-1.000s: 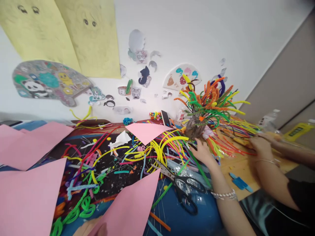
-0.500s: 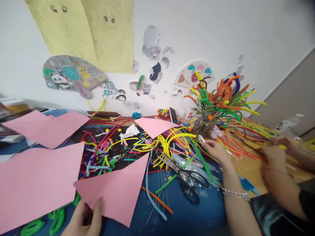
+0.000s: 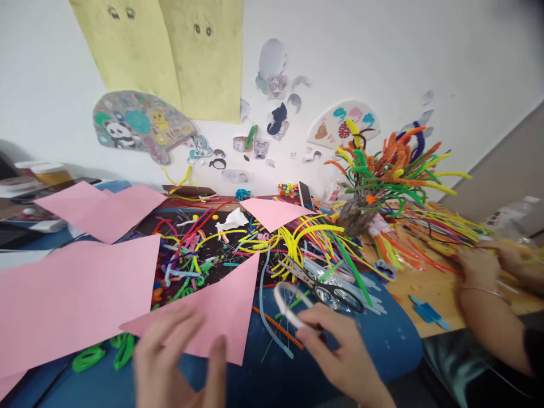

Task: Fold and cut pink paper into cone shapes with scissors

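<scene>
My right hand [image 3: 340, 348] pinches a thin white ring, which looks like a roll of tape [image 3: 279, 300], in front of the scissors. Fingers spread and somewhat blurred, my left hand [image 3: 178, 354] is over the near edge of a cut pink paper piece [image 3: 227, 314]; whether it touches the paper I cannot tell. The black-handled scissors [image 3: 340, 297] lie half open on clear plastic packaging. A larger pink sheet [image 3: 80, 300] lies to the left, with more pink pieces [image 3: 106, 212] behind it and one [image 3: 274, 212] on the pipe cleaners.
Loose pipe cleaners [image 3: 293, 246] cover the middle of the blue table [image 3: 395, 328]. A bunch of fuzzy stems [image 3: 391, 170] stands in a vase at the right back. Another person's hands [image 3: 480, 266] are busy at the wooden table on the right. Green coils [image 3: 89, 358] lie near the front.
My right hand has brought the white ring from beside the vase to the near middle. My left hand has let go of the pink piece and spread its fingers.
</scene>
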Tool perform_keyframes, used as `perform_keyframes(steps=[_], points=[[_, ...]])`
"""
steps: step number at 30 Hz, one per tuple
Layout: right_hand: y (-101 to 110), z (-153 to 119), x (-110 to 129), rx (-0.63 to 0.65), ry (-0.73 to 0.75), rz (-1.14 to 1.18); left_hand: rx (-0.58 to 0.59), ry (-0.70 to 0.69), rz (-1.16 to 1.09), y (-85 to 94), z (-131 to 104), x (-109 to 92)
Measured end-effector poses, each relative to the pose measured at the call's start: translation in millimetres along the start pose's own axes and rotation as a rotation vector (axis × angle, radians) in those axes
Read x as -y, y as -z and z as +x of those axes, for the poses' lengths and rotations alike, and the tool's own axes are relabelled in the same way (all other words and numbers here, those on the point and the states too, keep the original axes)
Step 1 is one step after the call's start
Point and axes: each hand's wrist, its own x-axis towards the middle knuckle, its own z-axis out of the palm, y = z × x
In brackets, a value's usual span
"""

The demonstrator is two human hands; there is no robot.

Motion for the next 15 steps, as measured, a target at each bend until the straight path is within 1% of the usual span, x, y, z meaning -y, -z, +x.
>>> perform_keyframes(steps=[1, 2, 3, 4, 5, 6, 8, 10, 12, 14, 15], points=[[-11, -5, 6, 0.009, -0.004, 0.038, 0.14, -0.158, -0.058, -2.8, 2, -10], [-21, -10, 10, 0.013, -0.015, 0.082, 0.285, -0.237, -0.107, -5.8, 4, -18], [-28, -14, 12, 0.009, -0.034, 0.128, 0.387, -0.276, -0.154, -9.1, 6, -25], [-34, -19, 13, 0.002, -0.058, 0.17, 0.465, -0.281, -0.204, -12.3, 6, -29], [-39, -23, 14, -0.011, -0.082, 0.205, 0.509, -0.263, -0.249, -15.4, 5, -31], [-42, -26, 14, -0.021, -0.102, 0.227, 0.524, -0.234, -0.285, -17.9, 4, -32], [-44, -30, 15, -0.012, -0.112, 0.239, 0.513, -0.168, -0.31, -20.7, 0, -28], [-40, -30, 12, -0.001, -0.082, 0.199, 0.474, -0.115, -0.254, -19.8, -4, -18], [-34, -23, 4, -0.069, -0.044, 0.074, 0.429, -0.078, -0.122, -14.9, -5, -4], [-27, -11, -11, -0.173, -0.039, -0.136, 0.364, -0.025, 0.09, -5.9, -4, 13], [-25, -5, -20, -0.172, -0.057, -0.255, 0.315, 0.023, 0.226, 0.0, -3, 21]])
